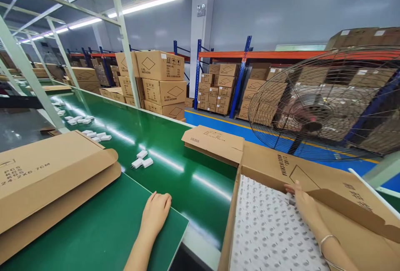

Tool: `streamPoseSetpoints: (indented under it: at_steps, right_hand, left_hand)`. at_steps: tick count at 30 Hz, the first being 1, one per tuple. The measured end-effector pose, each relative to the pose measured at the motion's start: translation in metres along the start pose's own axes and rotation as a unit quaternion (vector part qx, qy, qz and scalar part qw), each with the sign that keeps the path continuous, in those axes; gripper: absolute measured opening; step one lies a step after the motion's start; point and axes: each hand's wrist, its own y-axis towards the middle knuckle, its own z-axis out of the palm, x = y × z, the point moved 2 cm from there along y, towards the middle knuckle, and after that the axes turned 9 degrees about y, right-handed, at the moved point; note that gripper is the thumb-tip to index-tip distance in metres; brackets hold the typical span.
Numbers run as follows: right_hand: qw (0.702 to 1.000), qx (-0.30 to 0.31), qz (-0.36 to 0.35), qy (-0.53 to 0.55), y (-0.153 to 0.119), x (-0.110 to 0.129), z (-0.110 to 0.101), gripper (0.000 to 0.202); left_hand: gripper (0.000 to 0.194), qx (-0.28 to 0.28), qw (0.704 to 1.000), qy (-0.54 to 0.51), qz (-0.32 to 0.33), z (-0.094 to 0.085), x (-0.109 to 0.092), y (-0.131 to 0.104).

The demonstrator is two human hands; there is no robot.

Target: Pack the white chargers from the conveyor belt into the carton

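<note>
My right hand (pixel 301 202) is over an open cardboard carton (pixel 234 212), at the far side of its contents, fingers stretched out and slightly blurred. A small greyish thing lies under its fingertips, too unclear to name. Inside the carton is a packed layer of white pieces (pixel 262 225) with grey marks, which look like plug prongs. My left hand (pixel 158 208) rests on the edge of a green board (pixel 103 221), its fingers curled over and nothing visible in them. Beyond it, three white plug chargers (pixel 143 160) lie on the green conveyor belt (pixel 168 150).
More white chargers (pixel 96 135) lie further along the belt. A cardboard carton (pixel 56 167) stands at the left on the board. A large wire-caged fan (pixel 312 125) is behind the open carton at right. Stacked cartons (pixel 164 83) and racks (pixel 243 75) stand across the belt.
</note>
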Motion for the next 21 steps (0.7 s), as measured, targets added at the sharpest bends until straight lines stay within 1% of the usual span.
streamPoseSetpoints:
  at_steps: [4, 8, 10, 13, 16, 19, 21]
  right_hand:
    - [1.0, 0.003, -0.01, -0.005, 0.011, -0.009, -0.003, 0.08]
    - [0.999, 0.013, -0.012, -0.036, 0.019, -0.017, -0.012, 0.075]
    - [0.998, 0.02, -0.013, -0.05, 0.021, -0.019, -0.015, 0.077]
    - [0.997, 0.027, -0.02, -0.065, 0.021, -0.019, -0.015, 0.079]
    - [0.996, 0.026, -0.029, -0.08, 0.019, -0.017, -0.013, 0.075]
    - [0.994, 0.014, -0.035, -0.099, 0.016, -0.013, -0.015, 0.07]
    - [0.993, -0.004, -0.036, -0.113, 0.014, -0.011, -0.017, 0.071]
  left_hand:
    - [0.036, -0.003, 1.0, -0.002, -0.004, -0.002, -0.001, 0.0]
    - [0.035, 0.0, 1.0, 0.002, -0.005, -0.001, -0.001, 0.001]
    - [0.035, 0.0, 1.0, 0.005, -0.005, -0.001, -0.001, 0.001]
    - [0.035, -0.003, 1.0, 0.007, -0.003, -0.001, 0.0, 0.001]
    - [0.036, 0.001, 1.0, 0.008, 0.0, 0.0, 0.0, 0.001]
    - [0.036, 0.008, 1.0, 0.009, -0.001, 0.0, 0.0, 0.0]
    - [0.036, 0.009, 1.0, 0.007, -0.002, -0.001, 0.0, 0.0]
